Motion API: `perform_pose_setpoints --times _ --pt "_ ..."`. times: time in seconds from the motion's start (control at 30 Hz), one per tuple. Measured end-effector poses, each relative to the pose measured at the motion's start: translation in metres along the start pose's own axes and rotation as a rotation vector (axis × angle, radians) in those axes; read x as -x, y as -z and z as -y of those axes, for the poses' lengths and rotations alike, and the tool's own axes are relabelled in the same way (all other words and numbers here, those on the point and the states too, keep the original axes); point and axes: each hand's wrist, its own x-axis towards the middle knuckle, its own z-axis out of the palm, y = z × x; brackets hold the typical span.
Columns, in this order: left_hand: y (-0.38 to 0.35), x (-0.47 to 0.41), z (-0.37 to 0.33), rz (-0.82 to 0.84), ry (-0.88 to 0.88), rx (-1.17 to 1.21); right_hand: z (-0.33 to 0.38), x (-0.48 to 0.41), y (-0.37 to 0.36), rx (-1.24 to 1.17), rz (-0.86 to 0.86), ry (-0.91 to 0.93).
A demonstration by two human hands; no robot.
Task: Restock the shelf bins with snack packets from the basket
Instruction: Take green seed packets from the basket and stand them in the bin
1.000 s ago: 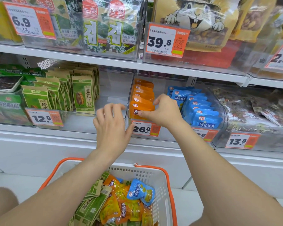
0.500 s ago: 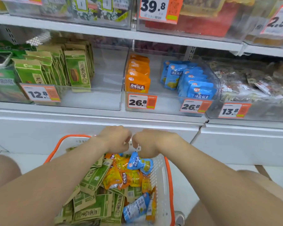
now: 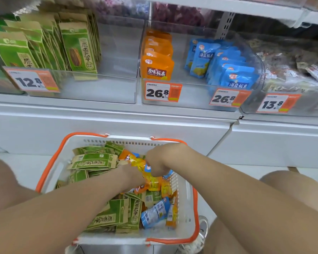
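Down inside basket (image 3: 188,208), right hand (image 3: 157,163) gripping packet (image 3: 145,170), rim close alongside.

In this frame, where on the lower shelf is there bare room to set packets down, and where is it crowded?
Free: the right part of the bin beside the green packets, and the strip between the orange packets and the blue packets. Crowded: the far-right bin, heaped with mixed packets, and the basket, where both hands work.
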Motion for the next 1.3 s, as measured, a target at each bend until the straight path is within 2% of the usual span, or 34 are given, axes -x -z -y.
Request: perform_pose_setpoints --times 0.2,0.33,0.53,0.63,0.77,0.87,0.97,1.07,1.17,1.3 --pt "-0.012 -0.011 0.004 -0.069 -0.011 -0.079 -0.003 -0.002 0.007 -0.031 -0.015 0.009" --pt "0.004 -0.003 0.01 -0.142 -0.022 0.037 -0.005 -0.003 0.01 -0.051 0.008 -0.009" --pt "0.04 0.01 0.024 -0.325 0.022 0.54 -0.016 0.018 0.023 -0.071 -0.025 -0.053" --pt "0.051 0.019 0.038 -0.441 0.025 0.823 -0.028 0.032 0.03 -0.118 -0.099 -0.121" --pt "0.069 0.036 0.047 -0.691 0.032 1.264 -0.047 0.059 0.039 -0.174 -0.234 -0.266" --pt "0.088 0.051 0.044 -0.878 0.063 1.542 -0.056 0.075 0.045 -0.251 -0.27 -0.327" --pt "0.1 0.063 0.038 -1.074 0.123 1.704 -0.065 0.087 0.05 -0.452 -0.28 -0.314" --pt "0.107 0.073 0.037 -1.204 0.243 1.931 -0.073 0.093 0.057 -0.828 -0.401 -0.29" --pt "0.112 0.076 0.043 -1.238 0.386 2.165 -0.075 0.096 0.065 -1.116 -0.59 -0.261" --pt "0.125 0.082 0.044 -1.241 0.333 2.373 -0.075 0.098 0.069 -1.347 -0.675 -0.24"
